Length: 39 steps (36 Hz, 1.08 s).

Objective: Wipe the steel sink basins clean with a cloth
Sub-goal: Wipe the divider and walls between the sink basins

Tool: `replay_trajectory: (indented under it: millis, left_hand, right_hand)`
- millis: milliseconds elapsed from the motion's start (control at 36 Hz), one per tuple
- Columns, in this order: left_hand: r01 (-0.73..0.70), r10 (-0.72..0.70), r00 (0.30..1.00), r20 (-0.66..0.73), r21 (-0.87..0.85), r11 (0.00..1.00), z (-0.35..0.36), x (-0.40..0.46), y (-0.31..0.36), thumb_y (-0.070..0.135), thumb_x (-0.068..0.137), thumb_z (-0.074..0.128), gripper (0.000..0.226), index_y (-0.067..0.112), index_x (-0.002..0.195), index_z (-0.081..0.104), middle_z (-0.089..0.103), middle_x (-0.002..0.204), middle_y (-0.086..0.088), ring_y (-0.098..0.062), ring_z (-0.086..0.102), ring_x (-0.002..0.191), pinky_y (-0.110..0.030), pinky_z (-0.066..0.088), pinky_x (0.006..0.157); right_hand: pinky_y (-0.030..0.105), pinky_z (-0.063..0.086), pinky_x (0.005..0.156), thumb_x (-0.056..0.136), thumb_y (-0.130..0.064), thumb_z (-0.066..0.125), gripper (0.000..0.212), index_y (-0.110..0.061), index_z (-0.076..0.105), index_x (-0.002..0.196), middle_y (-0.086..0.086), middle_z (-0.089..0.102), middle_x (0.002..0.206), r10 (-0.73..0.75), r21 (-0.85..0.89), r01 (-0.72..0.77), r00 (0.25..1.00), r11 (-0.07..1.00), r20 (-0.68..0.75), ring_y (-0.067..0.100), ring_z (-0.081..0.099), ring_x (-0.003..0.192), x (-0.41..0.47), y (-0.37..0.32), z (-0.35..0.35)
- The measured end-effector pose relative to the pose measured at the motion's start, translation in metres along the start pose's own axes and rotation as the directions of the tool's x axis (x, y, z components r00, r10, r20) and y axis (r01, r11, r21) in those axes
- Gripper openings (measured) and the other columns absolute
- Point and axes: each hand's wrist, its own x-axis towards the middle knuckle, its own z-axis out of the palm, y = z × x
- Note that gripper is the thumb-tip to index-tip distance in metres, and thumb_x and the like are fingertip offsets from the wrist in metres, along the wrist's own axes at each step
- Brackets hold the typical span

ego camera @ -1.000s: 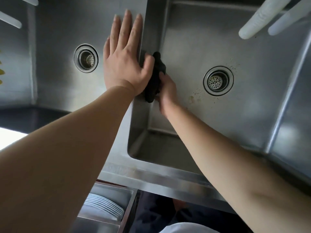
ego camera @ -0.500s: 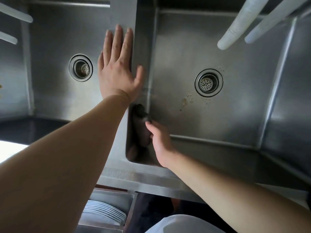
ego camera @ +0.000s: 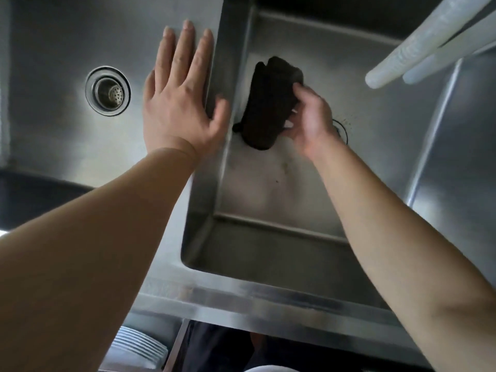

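gripping dark cloth (ego camera: 269,103), right hand (ego camera: 308,116) inside right basin (ego camera: 268,183); left hand (ego camera: 177,103) flat.

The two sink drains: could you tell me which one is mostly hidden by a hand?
The right basin's drain, covered by the right hand holding the dark cloth. The left basin's drain shows fully.

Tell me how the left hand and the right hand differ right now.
The left hand lies flat with straight, spread fingers on the steel divider between the basins; the right hand is down inside the right basin. The left hand holds nothing; the right hand has a grip on a dark cloth. The left hand looks sharp, the right slightly blurred. Both are bare.
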Motion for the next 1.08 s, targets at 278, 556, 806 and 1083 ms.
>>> replay_trajectory:
  millis: [278,556,806,1083]
  left_hand:
    - [-0.015,0.014,0.999,0.044,0.036,0.999,-0.004,0.002,0.002,0.048,0.084,0.04,0.079,0.026,0.158,0.023,0.019,0.166,-0.002,-0.027,0.013,0.154,-0.05,0.023,0.119]
    - [-0.004,0.004,0.999,0.052,0.012,1.0,-0.005,0.001,0.004,0.046,0.083,0.041,0.08,0.027,0.158,0.022,0.017,0.167,0.0,-0.026,0.01,0.154,-0.047,0.021,0.12]
    - [0.007,-0.008,0.998,0.062,0.01,1.0,-0.007,0.0,0.005,0.045,0.084,0.042,0.08,0.027,0.159,0.02,0.015,0.167,0.001,-0.024,0.008,0.155,-0.043,0.018,0.12]
    - [0.025,-0.028,0.997,0.076,0.035,0.999,-0.009,0.0,0.007,0.044,0.084,0.041,0.079,0.027,0.159,0.019,0.014,0.167,0.002,-0.022,0.008,0.155,-0.045,0.021,0.12]
  right_hand:
    - [0.05,0.029,0.11,0.097,-0.043,0.047,0.046,-0.029,0.051,0.141,0.008,0.042,0.153,-0.122,-0.895,0.36,0.908,-0.264,0.401,0.033,0.034,0.141,0.101,0.017,-0.071]
    - [0.069,-0.015,0.11,0.093,-0.067,0.023,0.07,-0.051,-0.013,0.151,0.004,-0.013,0.166,-0.179,-0.886,0.205,0.937,-0.416,0.301,0.033,-0.017,0.151,0.107,0.072,-0.073]
    - [0.068,-0.018,0.11,0.092,-0.063,0.023,0.068,-0.055,-0.019,0.145,0.001,-0.012,0.166,0.232,-0.618,0.568,0.809,-0.544,0.539,0.033,-0.026,0.146,-0.005,0.19,-0.156]
    - [0.066,-0.017,0.113,0.096,-0.062,0.021,0.061,-0.056,-0.007,0.15,-0.006,-0.014,0.165,0.368,-0.416,0.676,0.704,-0.608,0.608,0.027,-0.025,0.148,0.0,0.165,-0.14]
